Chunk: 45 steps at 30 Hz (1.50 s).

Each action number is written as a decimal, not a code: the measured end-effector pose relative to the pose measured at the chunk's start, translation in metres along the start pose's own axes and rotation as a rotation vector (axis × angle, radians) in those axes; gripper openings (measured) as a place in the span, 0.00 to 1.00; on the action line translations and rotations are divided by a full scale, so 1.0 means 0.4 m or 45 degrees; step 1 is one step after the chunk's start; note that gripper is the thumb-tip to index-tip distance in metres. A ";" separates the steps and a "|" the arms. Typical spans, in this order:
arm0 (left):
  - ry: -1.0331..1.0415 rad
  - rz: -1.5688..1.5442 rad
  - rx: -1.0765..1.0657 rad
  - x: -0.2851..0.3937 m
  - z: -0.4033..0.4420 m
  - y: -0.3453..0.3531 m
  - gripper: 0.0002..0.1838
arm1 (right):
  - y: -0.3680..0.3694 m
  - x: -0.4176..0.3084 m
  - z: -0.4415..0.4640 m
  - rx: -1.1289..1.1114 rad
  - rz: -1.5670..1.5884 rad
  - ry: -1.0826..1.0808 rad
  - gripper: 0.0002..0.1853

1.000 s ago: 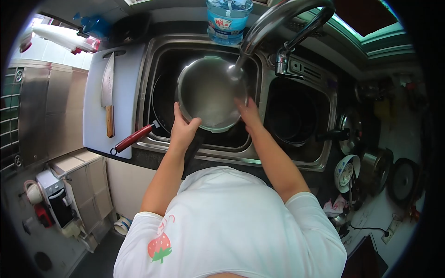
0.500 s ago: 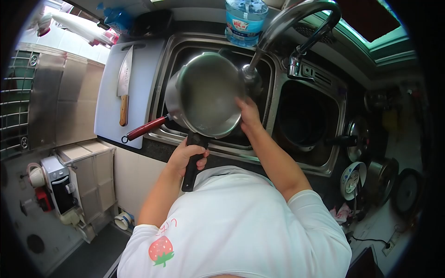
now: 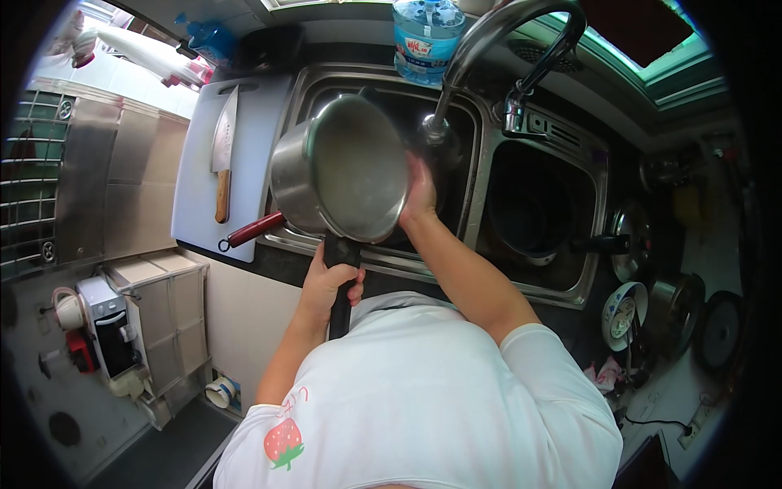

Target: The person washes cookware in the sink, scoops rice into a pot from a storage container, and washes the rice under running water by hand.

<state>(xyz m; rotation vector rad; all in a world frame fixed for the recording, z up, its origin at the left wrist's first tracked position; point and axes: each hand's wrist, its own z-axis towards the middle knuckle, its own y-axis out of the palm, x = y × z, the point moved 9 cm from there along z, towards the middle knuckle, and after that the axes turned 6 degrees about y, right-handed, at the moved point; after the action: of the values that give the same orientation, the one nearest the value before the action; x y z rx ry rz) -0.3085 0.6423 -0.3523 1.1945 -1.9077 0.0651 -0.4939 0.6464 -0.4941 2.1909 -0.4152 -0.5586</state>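
A metal cooking pot (image 3: 295, 179) with a long black handle is held over the left sink basin. It tilts to the right, so its left outer wall and part of its inside both show. My left hand (image 3: 327, 285) is closed around the black handle near the pot. At the right edge of the pot, my right hand (image 3: 419, 191) supports the rim, its fingers partly hidden behind it. A red handle (image 3: 254, 231) sticks out below the pot at the left; what it belongs to is mostly hidden.
A knife (image 3: 225, 155) lies on a white cutting board (image 3: 191, 191) at the left. The curved faucet (image 3: 464, 61) reaches over the sink from behind, beside a blue-labelled bottle (image 3: 423, 49). A dark pan (image 3: 529, 212) sits in the right basin, and a patterned bowl (image 3: 623, 314) stands right of it.
The pot has shifted left and tilted further to the right, showing more of its outer wall. My right hand has moved left with the rim and turned, fingers now pointing up along it.
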 end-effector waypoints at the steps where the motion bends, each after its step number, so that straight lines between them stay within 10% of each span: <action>1: 0.011 0.013 0.006 0.001 -0.001 -0.002 0.29 | 0.004 0.005 -0.002 0.014 0.008 0.003 0.22; 45: 0.334 0.375 0.167 0.038 -0.041 0.004 0.38 | 0.033 0.062 0.011 -0.058 -0.039 -0.001 0.21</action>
<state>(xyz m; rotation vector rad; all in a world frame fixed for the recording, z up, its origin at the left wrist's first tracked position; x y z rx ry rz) -0.3018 0.6398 -0.3308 0.9281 -1.8505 0.4879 -0.4766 0.6236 -0.4924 2.1569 -0.3666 -0.5806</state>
